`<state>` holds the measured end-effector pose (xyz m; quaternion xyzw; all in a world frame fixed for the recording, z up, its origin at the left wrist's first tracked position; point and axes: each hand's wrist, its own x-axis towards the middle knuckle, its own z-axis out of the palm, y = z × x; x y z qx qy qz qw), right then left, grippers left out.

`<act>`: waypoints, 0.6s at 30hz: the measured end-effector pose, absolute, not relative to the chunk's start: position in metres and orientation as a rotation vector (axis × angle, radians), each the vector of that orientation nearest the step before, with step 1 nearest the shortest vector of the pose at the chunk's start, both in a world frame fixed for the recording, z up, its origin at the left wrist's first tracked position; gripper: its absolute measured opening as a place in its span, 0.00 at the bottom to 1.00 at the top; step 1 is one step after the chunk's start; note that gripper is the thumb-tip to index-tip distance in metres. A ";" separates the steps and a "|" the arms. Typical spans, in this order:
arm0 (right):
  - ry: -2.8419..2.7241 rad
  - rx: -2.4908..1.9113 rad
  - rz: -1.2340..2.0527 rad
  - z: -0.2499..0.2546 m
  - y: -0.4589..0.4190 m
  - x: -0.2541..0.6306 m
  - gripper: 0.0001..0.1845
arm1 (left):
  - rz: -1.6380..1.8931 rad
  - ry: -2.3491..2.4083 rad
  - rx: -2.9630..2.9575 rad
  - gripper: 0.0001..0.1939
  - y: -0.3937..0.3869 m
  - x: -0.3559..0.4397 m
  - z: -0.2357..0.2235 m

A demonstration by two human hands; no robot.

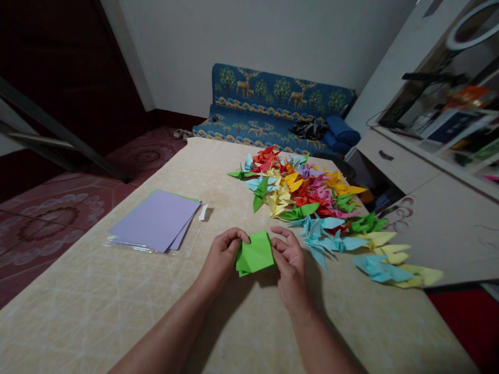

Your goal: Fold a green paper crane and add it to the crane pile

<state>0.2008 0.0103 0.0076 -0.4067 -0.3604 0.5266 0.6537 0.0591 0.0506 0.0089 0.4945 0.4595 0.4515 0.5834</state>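
A folded square of green origami paper (255, 253) is held just above the table, its layers slightly apart along the lower left edge. My left hand (225, 253) pinches its left side between thumb and fingers. On the opposite side, my right hand (289, 259) grips the right edge with the thumb in front, while its upper finger is lifted away from the paper. Creases run across the green face. Beyond my right hand lies a large heap of folded paper cranes (312, 193) in red, yellow, green, pink, orange and light blue.
Purple paper sheets (156, 221) lie on a clear plastic sleeve to the left, with a small white scrap (203, 212) beside them. The patterned tablecloth (97, 306) covers the table. A blue sofa (268, 104) stands behind, and a white cabinet (448, 218) is at the right.
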 end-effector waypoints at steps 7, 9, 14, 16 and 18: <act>-0.827 -1.051 1.090 0.000 0.012 0.206 0.11 | 1.009 0.980 1.425 0.09 0.048 0.056 0.023; -0.803 -1.071 1.080 -0.001 0.013 0.207 0.11 | 1.039 0.934 1.578 0.09 0.045 0.054 0.030; -0.810 -1.095 1.054 -0.002 0.013 0.208 0.11 | 1.095 0.879 1.629 0.12 0.042 0.054 0.032; -0.804 -1.083 1.064 -0.002 0.013 0.208 0.10 | 1.097 0.865 1.590 0.09 0.042 0.054 0.030; -0.786 -1.071 1.077 -0.002 0.013 0.208 0.10 | 1.071 0.853 1.531 0.07 0.044 0.053 0.027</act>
